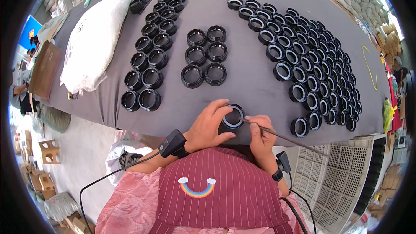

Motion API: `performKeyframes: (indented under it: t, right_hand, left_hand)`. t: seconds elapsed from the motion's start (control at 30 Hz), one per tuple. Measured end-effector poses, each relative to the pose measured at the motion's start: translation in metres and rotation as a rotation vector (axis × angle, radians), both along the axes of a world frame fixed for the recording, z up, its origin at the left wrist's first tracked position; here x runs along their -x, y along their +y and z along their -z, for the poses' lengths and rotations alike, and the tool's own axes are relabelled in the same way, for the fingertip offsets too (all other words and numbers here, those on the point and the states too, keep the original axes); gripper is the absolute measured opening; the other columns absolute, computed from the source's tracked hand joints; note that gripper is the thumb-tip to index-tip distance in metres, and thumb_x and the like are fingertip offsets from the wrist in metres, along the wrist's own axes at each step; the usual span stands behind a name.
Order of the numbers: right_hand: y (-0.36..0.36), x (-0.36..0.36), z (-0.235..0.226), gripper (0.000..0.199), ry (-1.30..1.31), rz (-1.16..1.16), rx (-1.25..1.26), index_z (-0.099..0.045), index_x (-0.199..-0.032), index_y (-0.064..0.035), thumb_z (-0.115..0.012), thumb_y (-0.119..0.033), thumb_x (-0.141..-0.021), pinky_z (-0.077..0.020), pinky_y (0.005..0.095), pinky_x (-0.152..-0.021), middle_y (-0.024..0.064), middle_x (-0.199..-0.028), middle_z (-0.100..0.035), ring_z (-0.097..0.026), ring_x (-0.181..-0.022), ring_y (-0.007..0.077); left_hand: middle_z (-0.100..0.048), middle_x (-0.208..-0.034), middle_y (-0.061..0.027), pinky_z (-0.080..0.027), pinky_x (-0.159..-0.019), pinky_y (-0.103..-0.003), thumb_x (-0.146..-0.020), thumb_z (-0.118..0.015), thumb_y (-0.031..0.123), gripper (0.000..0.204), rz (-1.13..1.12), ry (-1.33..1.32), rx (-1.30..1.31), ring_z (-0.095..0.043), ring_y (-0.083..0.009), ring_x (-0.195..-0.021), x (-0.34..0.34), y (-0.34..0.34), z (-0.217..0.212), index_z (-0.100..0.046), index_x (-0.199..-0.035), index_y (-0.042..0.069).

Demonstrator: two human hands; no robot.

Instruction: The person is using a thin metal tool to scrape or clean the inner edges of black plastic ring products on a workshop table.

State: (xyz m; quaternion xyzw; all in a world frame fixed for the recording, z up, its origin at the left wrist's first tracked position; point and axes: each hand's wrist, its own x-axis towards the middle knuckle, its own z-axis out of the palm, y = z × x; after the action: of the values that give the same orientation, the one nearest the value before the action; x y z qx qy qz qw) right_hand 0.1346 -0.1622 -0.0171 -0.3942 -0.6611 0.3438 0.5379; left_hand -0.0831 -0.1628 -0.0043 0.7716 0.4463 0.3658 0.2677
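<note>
A black ring (239, 124) with a pale inner band lies at the table's near edge, in front of my body. My left hand (209, 125) grips its left side, fingers along the far rim and thumb at the near side. Between the thumb and fingers of my right hand (261, 136) is a thin dark rod (294, 141). Its tip reaches the ring's right rim, and its other end points down to the right. Farther off, a small block of similar black rings (196, 37) stands in two columns.
A long double row of black rings (150, 99) runs up the left. Many pale-lined rings (284, 71) fill the right side. A stuffed white bag (93, 39) lies far left, a yellow loop (369, 69) far right. Plastic crates (333, 177) stand below the table's right edge.
</note>
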Motion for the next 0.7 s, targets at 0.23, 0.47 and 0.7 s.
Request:
performKeyframes:
  t: [0.23,0.47,0.7]
  right_hand:
    - [0.021,0.007,-0.022,0.011,-0.325,0.013,-0.196,-0.068,-0.097,-0.0041,-0.071,-0.001,-0.087,-0.0532,0.0382,-0.08,0.0115,-0.102,-0.074,-0.066,-0.089,0.0306]
    - [0.02,0.008,-0.05,0.011,-0.604,-0.073,-0.184,-0.067,-0.092,-0.0054,-0.074,-0.004,-0.085,-0.0531,0.0399,-0.071,0.0091,-0.089,-0.07,-0.065,-0.083,0.0317]
    - [0.021,0.001,-0.036,0.007,-0.437,-0.244,0.049,-0.068,-0.09,-0.0054,-0.074,-0.007,-0.087,-0.0508,0.0392,-0.074,0.008,-0.085,-0.069,-0.062,-0.079,0.0297]
  left_hand:
    - [-0.052,-0.137,-0.0233,-0.044,-0.105,-0.048,-0.08,-0.082,0.03,0.066,0.022,0.022,-0.047,-0.053,-0.0412,-0.125,0.004,0.001,0.009,-0.055,-0.131,-0.001]
    - [-0.055,-0.134,-0.0216,-0.045,-0.103,-0.047,-0.08,-0.08,0.03,0.062,-0.012,0.033,-0.062,-0.055,-0.0399,-0.121,0.002,0.003,0.013,-0.058,-0.128,-0.001]
    - [-0.056,-0.131,-0.0208,-0.046,-0.101,-0.047,-0.077,-0.081,0.028,0.061,-0.019,0.051,-0.077,-0.056,-0.0395,-0.118,0.0,0.004,0.01,-0.059,-0.125,-0.001]
